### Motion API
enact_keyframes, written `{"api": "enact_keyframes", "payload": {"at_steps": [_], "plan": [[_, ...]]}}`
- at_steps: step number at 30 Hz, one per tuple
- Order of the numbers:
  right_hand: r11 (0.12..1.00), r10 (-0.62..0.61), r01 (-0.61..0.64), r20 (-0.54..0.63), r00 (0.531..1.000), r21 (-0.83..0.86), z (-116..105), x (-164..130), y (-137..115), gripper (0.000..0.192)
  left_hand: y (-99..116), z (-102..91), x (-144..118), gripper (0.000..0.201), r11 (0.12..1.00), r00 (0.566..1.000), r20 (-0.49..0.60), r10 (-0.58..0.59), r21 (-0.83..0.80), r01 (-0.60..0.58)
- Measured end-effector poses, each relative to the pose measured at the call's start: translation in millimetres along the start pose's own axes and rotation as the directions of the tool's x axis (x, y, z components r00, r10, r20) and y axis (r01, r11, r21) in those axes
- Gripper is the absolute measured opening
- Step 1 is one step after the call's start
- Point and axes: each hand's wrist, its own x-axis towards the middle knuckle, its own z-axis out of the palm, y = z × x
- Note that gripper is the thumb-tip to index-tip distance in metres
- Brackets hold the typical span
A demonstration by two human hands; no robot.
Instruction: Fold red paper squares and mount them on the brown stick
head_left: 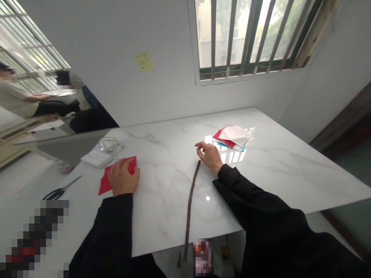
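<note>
My left hand (123, 179) lies palm down over a piece of red paper (104, 185) on the left part of the table, fingers spread and slightly bent. Paper shows on both sides of it; the fingertips are blurred. My right hand (211, 157) is above the middle of the table, fingers loosely bent and thumb apart, with nothing visible between them. Just below it ends a long thin brown strip (189, 204), which runs down past the table's front edge. Beyond that hand sits a loose stack of white, red and blue papers (235, 136).
On the left are a white box-shaped item (96, 159), a coiled cable (111, 144) and scissors (62, 190). The marbled white table (162, 227) meets a wall bearing a yellow note (144, 61) and a barred window (243, 38). Two people sit at far left.
</note>
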Motion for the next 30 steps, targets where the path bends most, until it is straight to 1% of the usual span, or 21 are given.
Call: {"api": "enact_keyframes", "payload": {"at_steps": [2,3,5,7,8,9,11,13,15,17,19,22,24,27,28,29,30], "plan": [[0.998,-0.016,0.012,-0.071,0.997,-0.057,-5.7,4.5,5.5,0.041,28.5,-0.8,-6.8,0.04,0.997,0.995,-0.085,0.058,-0.053,-0.062],[0.995,-0.033,0.024,-0.099,0.995,-0.095,-10.1,7.4,9.6,0.048,46.4,-0.1,-11.4,0.036,0.994,0.991,-0.117,0.064,-0.081,-0.074],[0.981,-0.049,0.021,-0.145,0.988,-0.194,-21.5,13.5,20.4,0.056,84.7,3.7,-22.0,0.029,0.977,0.985,-0.125,0.119,-0.159,-0.139],[0.957,0.007,-0.063,-0.196,0.981,-0.282,-35.0,18.3,33.9,0.062,119.7,9.8,-32.4,0.023,0.955,0.978,-0.152,0.144,-0.238,-0.178],[0.941,0.054,-0.127,-0.23,0.972,-0.314,-41.6,19.7,41.2,0.063,133.9,13.0,-36.8,0.022,0.938,0.978,-0.141,0.153,-0.291,-0.189],[0.924,0.094,-0.177,-0.249,0.964,-0.338,-47.8,20.2,48.6,0.064,145.2,15.8,-40.3,0.02,0.918,0.983,-0.122,0.135,-0.359,-0.17],[0.884,0.175,-0.278,-0.286,0.942,-0.376,-57.8,18.8,62.8,0.064,158.7,19.2,-44.2,0.019,0.887,0.997,-0.063,0.034,-0.459,-0.06],[0.846,0.235,-0.349,-0.305,0.923,-0.403,-64.4,15.3,74.9,0.067,161.6,18.9,-44.3,0.018,0.861,0.997,-0.04,-0.059,-0.508,0.03],[0.822,0.282,-0.397,-0.314,0.906,-0.408,-68.2,11.6,84.0,0.069,158.3,16.1,-42.2,0.017,0.831,0.988,-0.04,-0.151,-0.546,0.105],[0.804,0.34,-0.44,-0.299,0.892,-0.4,-70.5,8.9,90.1,0.069,153.8,13.2,-39.6,0.018,0.794,0.972,-0.03,-0.234,-0.582,0.173],[0.78,0.4,-0.485,-0.28,0.872,-0.396,-72.2,7.7,94.0,0.062,150.7,12.0,-37.5,0.018,0.763,0.96,-0.005,-0.281,-0.607,0.22],[0.756,0.446,-0.522,-0.273,0.852,-0.395,-74.7,7.2,98.0,0.043,148.0,14.4,-34.6,0.019,0.735,0.956,0.037,-0.292,-0.631,0.249],[0.752,0.449,-0.534,-0.293,0.844,-0.386,-76.8,6.9,100.0,0.035,145.5,17.5,-32.3,0.019,0.712,0.951,0.057,-0.305,-0.649,0.267],[0.755,0.437,-0.541,-0.329,0.837,-0.372,-82.1,7.4,99.4,0.036,141.7,21.7,-30.1,0.019,0.658,0.936,0.073,-0.344,-0.693,0.295],[0.775,0.402,-0.522,-0.359,0.842,-0.356,-84.2,8.0,97.3,0.037,141.1,22.6,-30.2,0.018,0.637,0.937,0.086,-0.337,-0.712,0.295],[0.809,0.34,-0.484,-0.405,0.848,-0.333,-86.1,8.9,93.6,0.039,141.1,23.2,-30.8,0.018,0.619,0.946,0.106,-0.307,-0.732,0.283],[0.853,0.254,-0.423,-0.466,0.847,-0.305,-87.4,10.0,88.2,0.04,141.8,23.4,-31.7,0.019,0.603,0.959,0.13,-0.25,-0.754,0.26]]}}
